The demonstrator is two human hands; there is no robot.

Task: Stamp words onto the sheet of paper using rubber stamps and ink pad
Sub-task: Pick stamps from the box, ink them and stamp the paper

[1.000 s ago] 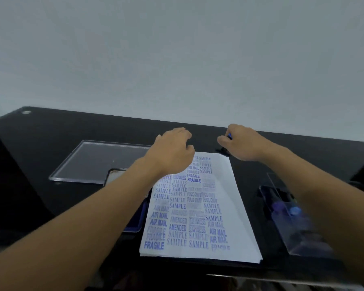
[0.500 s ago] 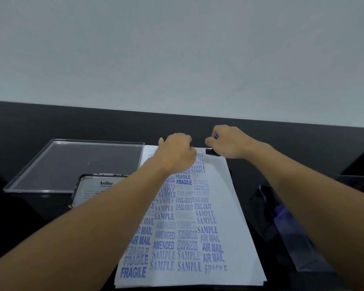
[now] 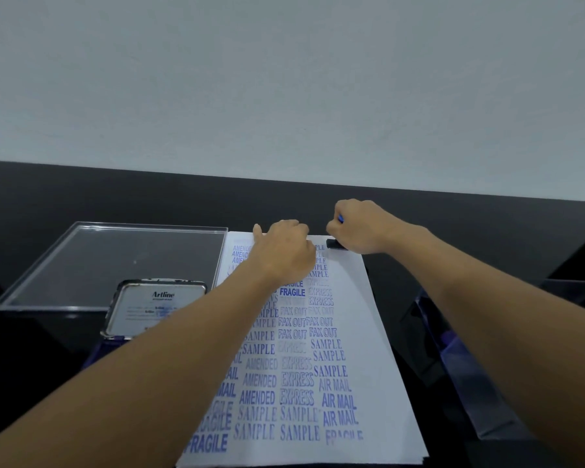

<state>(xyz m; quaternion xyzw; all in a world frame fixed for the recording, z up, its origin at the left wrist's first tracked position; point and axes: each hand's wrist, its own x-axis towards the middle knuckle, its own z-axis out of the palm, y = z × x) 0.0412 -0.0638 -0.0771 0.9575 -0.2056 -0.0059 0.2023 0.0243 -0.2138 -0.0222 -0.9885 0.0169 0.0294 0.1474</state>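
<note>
A white sheet of paper (image 3: 355, 339) lies on the black table, covered in columns of blue stamped words such as SAMPLE, FAX OUT and AIR MAIL. My right hand (image 3: 360, 228) grips a rubber stamp (image 3: 334, 244) with a black base and blue top, pressed on the sheet's far right corner. My left hand (image 3: 284, 251) rests curled, knuckles up, on the upper middle of the sheet, beside the stamp. The ink pad (image 3: 156, 307), with its Artline lid raised, stands left of the paper, partly hidden by my left forearm.
A clear acrylic tray (image 3: 115, 261) lies at the back left on the black table (image 3: 487, 238). A clear holder with dark and blue stamps (image 3: 453, 359) sits right of the paper, under my right forearm. A pale wall rises behind the table.
My view has shifted lower and closer to the sheet. Both hands stay at the paper's far edge, the right one holding the stamp down on the corner.
</note>
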